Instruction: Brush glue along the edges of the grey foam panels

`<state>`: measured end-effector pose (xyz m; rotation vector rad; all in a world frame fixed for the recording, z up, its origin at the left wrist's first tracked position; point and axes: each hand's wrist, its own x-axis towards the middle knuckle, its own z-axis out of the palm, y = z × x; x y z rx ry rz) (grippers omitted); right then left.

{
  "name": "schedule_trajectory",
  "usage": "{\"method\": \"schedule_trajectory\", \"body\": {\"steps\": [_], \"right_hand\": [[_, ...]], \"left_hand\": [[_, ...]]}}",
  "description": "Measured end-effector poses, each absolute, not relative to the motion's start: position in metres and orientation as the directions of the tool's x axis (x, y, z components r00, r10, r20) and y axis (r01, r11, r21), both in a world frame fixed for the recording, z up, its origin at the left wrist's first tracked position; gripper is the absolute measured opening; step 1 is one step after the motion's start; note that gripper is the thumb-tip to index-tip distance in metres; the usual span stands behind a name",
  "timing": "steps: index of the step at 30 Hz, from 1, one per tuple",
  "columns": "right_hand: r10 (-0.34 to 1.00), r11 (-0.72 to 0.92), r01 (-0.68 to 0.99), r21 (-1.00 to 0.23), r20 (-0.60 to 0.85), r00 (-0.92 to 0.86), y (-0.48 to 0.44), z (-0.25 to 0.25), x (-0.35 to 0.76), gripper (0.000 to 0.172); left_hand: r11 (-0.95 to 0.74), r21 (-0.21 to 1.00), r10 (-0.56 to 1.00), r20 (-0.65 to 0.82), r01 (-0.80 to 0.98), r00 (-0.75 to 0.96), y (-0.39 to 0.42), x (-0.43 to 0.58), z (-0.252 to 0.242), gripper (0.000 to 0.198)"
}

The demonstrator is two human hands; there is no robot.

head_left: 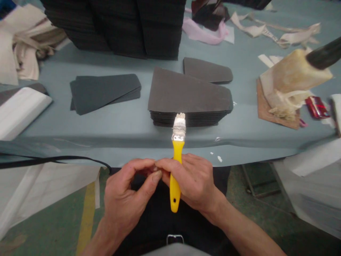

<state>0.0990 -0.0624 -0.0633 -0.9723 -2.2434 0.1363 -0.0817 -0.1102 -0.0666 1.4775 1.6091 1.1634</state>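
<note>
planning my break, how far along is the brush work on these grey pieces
Done: little shows, only caked white bristles and white specks on the table edge. In hand: right hand grips the brush clear of the table, left hand pinching at its fingers. Left: the stack, the left pile and the piece behind all look bare, so likely most of it.
</note>
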Motion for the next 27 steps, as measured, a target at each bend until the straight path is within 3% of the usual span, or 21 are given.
{"method": "schedule_trajectory", "body": {"steps": [7, 17, 23, 27], "right_hand": [[0.687, 0.709, 0.627, -0.322, 0.517, -0.511, -0.061, -0.065, 0.096, 0.035], [0.712, 0.696, 0.603, -0.390, 0.488, -0.506, -0.063, -0.067, 0.096, 0.026], [0.721, 0.689, 0.555, -0.467, 0.517, -0.461, -0.064, -0.065, 0.095, 0.020], [0.705, 0.701, 0.549, -0.455, 0.558, -0.437, -0.065, -0.065, 0.094, 0.017]], "left_hand": [[-0.006, 0.902, 0.978, 0.096, 0.431, -0.187, -0.107, -0.080, -0.070, 0.005], [0.095, 0.939, 0.972, -0.017, 0.330, -0.232, -0.104, -0.078, -0.067, 0.015], [0.182, 0.980, 0.960, -0.158, 0.084, -0.230, -0.102, -0.077, -0.063, 0.019], [0.225, 0.973, 0.951, -0.230, -0.048, -0.207, -0.105, -0.081, -0.068, 0.028]]}}
